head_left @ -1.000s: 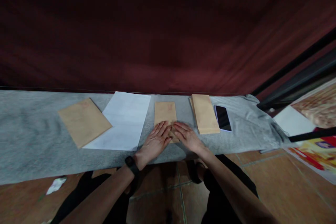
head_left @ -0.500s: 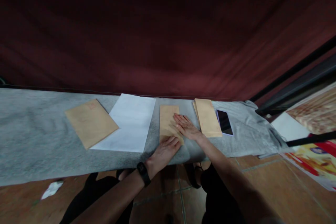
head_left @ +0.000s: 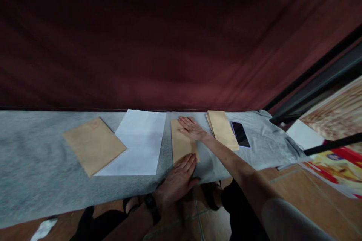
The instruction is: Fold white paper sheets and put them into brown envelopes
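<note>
A brown paper envelope [head_left: 182, 143] lies flat in front of me on the grey cloth, partly covered by both hands. My right hand [head_left: 194, 128] rests palm down on its far end, fingers stretched out. At the near end, my left hand [head_left: 178, 177], below a dark wristband, presses its fingertips on the envelope; these fingers are straight too. Left of the envelope is a sheet of white paper [head_left: 143, 139], with a larger brown envelope [head_left: 94, 145] overlapping its left side. A small stack of brown envelopes [head_left: 222, 130] sits to the right.
A phone [head_left: 240, 134] lies beside the stack. The grey cloth [head_left: 34, 165] covers a narrow surface against a dark red curtain [head_left: 169, 45]. Black bars [head_left: 316, 64] and a colourful box [head_left: 336, 165] are at the right. A white scrap [head_left: 43, 229] is on the tiled floor.
My right hand has slid to the far end of the envelope. My left hand has shifted slightly nearer to me, its fingers flatter. The view has tilted a little.
</note>
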Demonstrator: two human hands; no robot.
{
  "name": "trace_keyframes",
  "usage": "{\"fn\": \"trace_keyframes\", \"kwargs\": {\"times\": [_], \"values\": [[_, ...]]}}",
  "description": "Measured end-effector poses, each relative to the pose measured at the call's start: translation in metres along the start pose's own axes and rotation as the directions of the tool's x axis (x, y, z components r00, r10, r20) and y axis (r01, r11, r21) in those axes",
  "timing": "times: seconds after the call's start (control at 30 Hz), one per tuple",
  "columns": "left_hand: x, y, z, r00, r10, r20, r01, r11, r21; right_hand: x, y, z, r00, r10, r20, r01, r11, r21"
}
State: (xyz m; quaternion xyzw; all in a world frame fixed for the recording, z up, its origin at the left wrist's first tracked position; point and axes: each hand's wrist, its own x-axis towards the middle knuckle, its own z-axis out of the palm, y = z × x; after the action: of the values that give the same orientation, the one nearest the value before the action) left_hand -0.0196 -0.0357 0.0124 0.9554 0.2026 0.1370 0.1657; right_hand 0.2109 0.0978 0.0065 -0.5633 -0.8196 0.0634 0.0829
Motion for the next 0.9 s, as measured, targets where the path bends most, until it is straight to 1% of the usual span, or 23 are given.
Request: {"fn": "trace_keyframes", "kwargs": {"times": [0.13, 0.33, 0.43, 0.57, 0.73, 0.83, 0.9], "values": [[0.001, -0.001, 0.002, 1.000, 0.008, -0.013, -0.009, 1.000, -0.008, 0.001, -0.007, 0.001, 1.000, -0.025, 0.009, 0.025, 1.000, 0.016], [0.001, -0.006, 0.004, 1.000, 0.025, 0.008, -0.025, 1.000, 0.017, -0.013, -0.026, -0.002, 0.997, -0.019, 0.076, 0.013, 0.997, 0.081], [0.001, -0.006, 0.003, 0.999, 0.032, -0.002, -0.032, 0.999, 0.024, -0.023, -0.037, -0.006, 0.995, -0.024, 0.094, 0.012, 0.992, 0.123], [0.001, -0.006, 0.000, 0.999, 0.035, -0.012, -0.035, 0.999, 0.021, -0.039, -0.051, -0.007, 0.994, -0.043, 0.096, 0.025, 0.982, 0.186], [0.002, -0.003, -0.007, 1.000, 0.000, 0.016, 0.000, 1.000, 0.011, -0.067, -0.069, -0.003, 0.995, -0.073, 0.064, 0.053, 0.960, 0.275], [0.001, 0.001, -0.010, 0.999, -0.031, 0.017, 0.032, 0.999, -0.003, -0.084, -0.081, -0.006, 0.996, -0.083, 0.033, 0.068, 0.944, 0.323], [0.000, 0.002, -0.009, 0.999, -0.044, 0.012, 0.044, 0.999, 0.017, -0.095, -0.088, -0.010, 0.996, -0.086, 0.032, 0.069, 0.929, 0.363]]}}
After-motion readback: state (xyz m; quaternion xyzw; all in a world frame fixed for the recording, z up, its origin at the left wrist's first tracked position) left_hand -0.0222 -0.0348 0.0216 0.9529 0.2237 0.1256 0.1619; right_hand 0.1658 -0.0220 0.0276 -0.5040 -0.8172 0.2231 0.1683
